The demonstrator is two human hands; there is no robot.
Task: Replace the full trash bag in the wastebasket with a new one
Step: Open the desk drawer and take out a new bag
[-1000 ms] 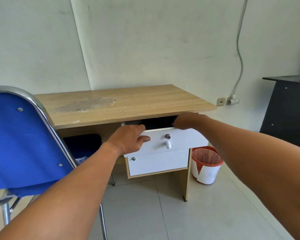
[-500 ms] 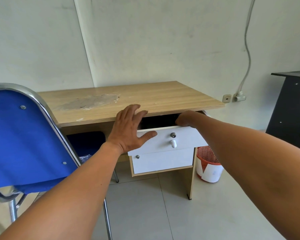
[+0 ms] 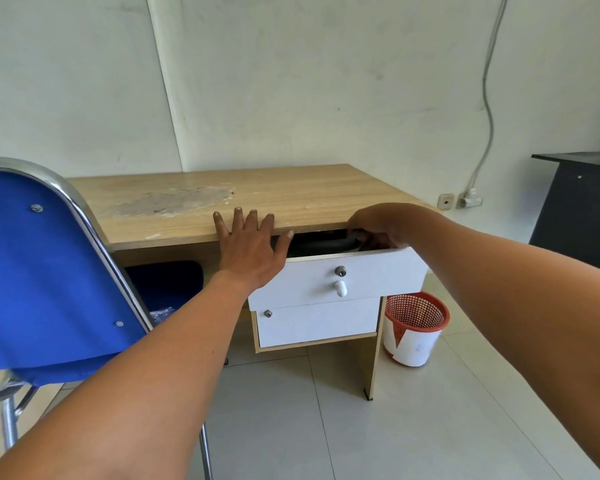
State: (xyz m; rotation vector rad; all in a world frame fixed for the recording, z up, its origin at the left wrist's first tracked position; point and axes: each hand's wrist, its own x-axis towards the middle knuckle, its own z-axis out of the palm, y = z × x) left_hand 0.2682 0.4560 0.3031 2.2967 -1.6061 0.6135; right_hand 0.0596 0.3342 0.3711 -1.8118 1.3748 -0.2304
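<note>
A red mesh wastebasket (image 3: 414, 327) with a white lower part stands on the floor right of the wooden desk (image 3: 291, 192); I see no bag inside it. The desk's white top drawer (image 3: 361, 275) is pulled open. Something black and glossy, like folded bag plastic (image 3: 323, 242), lies in it. My right hand (image 3: 378, 223) reaches into the drawer's right side with its fingers curled on that black material. My left hand (image 3: 250, 244) rests flat on the desk's front edge, fingers straight and spread, just left of the drawer.
A blue chair with a chrome frame (image 3: 42, 271) stands close at the left. A dark blue object (image 3: 167, 282) sits under the desk. A black cabinet (image 3: 582, 209) stands at the right wall, past a wall socket with a cable (image 3: 465, 200). The floor is pale tile.
My left hand has let go of the drawer front and moved up onto the desk edge. My right hand has gone deeper into the open drawer. The view has moved closer.
</note>
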